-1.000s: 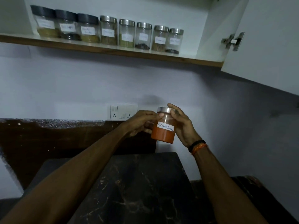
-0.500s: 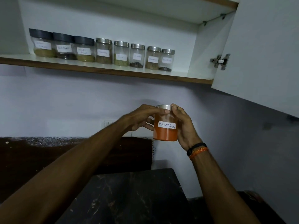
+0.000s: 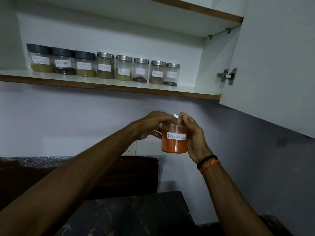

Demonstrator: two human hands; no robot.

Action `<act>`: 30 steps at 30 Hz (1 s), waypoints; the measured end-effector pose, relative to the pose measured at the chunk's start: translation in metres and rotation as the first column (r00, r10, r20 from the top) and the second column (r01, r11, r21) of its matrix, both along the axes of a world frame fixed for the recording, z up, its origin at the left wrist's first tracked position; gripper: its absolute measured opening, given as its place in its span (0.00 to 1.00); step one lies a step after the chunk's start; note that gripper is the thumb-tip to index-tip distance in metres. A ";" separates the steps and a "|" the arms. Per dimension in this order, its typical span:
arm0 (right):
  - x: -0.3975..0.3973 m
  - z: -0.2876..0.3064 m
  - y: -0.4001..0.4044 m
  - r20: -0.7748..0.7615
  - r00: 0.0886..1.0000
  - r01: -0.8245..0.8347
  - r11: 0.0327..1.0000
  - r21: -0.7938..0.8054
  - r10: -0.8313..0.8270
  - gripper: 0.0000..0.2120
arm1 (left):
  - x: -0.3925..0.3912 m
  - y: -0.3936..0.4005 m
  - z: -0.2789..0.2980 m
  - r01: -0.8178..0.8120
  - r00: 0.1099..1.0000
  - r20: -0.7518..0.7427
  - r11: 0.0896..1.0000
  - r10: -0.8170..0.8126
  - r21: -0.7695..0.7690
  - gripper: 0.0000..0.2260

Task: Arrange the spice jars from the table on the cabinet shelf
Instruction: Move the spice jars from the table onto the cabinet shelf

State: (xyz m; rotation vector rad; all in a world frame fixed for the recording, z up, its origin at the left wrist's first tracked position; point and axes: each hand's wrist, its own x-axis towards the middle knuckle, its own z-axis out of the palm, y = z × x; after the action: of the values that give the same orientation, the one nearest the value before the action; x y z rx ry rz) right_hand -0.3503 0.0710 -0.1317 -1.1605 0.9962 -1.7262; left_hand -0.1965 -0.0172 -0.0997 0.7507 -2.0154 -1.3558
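Note:
A glass jar of orange powder [image 3: 173, 143], labelled "Red chilli Powder", with a steel lid, is held upright in front of the wall below the cabinet. My left hand [image 3: 153, 125] grips its lid and left side. My right hand [image 3: 194, 135] wraps its right side. On the white cabinet shelf [image 3: 196, 90] above stands a row of several labelled spice jars [image 3: 105, 65], three with dark lids at the left, the others with steel lids. The shelf's right end beside the last jar [image 3: 172, 74] is bare.
The white cabinet door [image 3: 276, 65] hangs open at the right, its hinge [image 3: 227, 76] beside the shelf end. An upper shelf edge [image 3: 196, 8] runs above. A dark marble table top [image 3: 129, 215] lies below my arms, and a dark wooden board [image 3: 133, 174] stands against the wall.
Both hands have lifted the chilli jar a little higher toward the cabinet. My view has tilted upward, so the shelf and its jars sit lower in the frame.

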 end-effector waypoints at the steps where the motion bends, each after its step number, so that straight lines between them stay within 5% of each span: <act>1: -0.002 0.005 -0.003 0.029 1.000 0.000 1.000 -0.011 0.001 0.27 | -0.001 -0.003 0.007 -0.005 1.000 0.001 1.000 0.005 -0.024 0.25; 8: -0.022 0.040 -0.038 0.000 0.963 0.269 0.963 -0.024 -0.270 0.17 | -0.003 -0.019 0.069 -0.022 0.999 -0.045 0.986 0.015 -0.167 0.18; 12: -0.039 0.065 -0.062 -0.146 0.832 0.527 0.844 -0.094 -0.536 0.06 | -0.006 -0.027 0.114 -0.047 0.997 -0.062 0.976 0.035 -0.211 0.23; 17: -0.062 0.093 -0.090 -0.391 0.555 0.662 0.674 -0.328 -0.734 0.07 | -0.018 -0.045 0.166 -0.077 0.995 -0.085 0.968 0.058 -0.240 0.20; 22: -0.086 0.107 -0.126 -0.605 0.115 0.648 0.521 -0.556 -0.788 0.13 | -0.044 -0.082 0.202 -0.138 0.990 -0.047 0.937 0.130 -0.322 0.21; 26: -0.104 0.099 -0.147 -0.657 0.055 0.660 0.521 -0.541 -0.751 0.14 | -0.064 -0.108 0.214 -0.152 0.988 -0.022 0.921 0.154 -0.358 0.17; 30: -0.107 0.089 -0.161 -0.591 -0.078 0.689 0.385 -0.613 -0.803 0.17 | -0.085 -0.141 0.216 -0.168 0.984 -0.013 0.916 0.175 -0.363 0.18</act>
State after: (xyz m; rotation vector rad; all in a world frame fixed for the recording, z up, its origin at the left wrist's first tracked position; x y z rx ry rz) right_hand -0.4573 -0.0895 -0.0423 -1.7979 2.7138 -1.9508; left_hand -0.2810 -0.1578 0.1167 0.7485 -2.0793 -0.8439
